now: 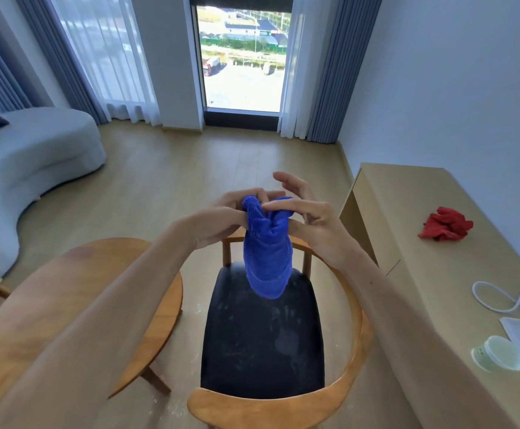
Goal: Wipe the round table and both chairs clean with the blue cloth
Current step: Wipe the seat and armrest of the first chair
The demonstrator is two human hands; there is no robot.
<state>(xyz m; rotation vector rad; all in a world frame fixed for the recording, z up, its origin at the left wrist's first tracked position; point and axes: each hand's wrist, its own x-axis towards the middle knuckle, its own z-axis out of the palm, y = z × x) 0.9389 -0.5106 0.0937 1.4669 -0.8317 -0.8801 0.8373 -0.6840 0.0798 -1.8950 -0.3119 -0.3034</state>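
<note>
Blue cloth (266, 258) is hanging in mid-air between your hands, bunched at the top and drooping down over the chair (262, 335) in front of you — it is touching neither the seat nor the table. Your left hand (221, 219) is pinching the gathered top edge from the left side, fingers curled into the fabric. Your right hand (308, 216) is holding the other side with thumb and forefinger while its remaining fingers are spreading loosely open above. You are looking to be refolding or regripping the cloth rather than wiping anything.

As for progress, the dark seat below is still showing pale smears, streaks and what looks like a handprint in dust, so I am judging this chair as not yet clean, or only partly gone over. The round table (76, 305) at your left is showing a warm sheen with one faint reddish patch near its far edge; whether it is already wiped I cannot tell, since your left forearm is covering much of it. A sliver of wooden frame at the far left edge may be the second chair — too little is showing to judge it. So at least one chair seems to be left, probably more.
</note>
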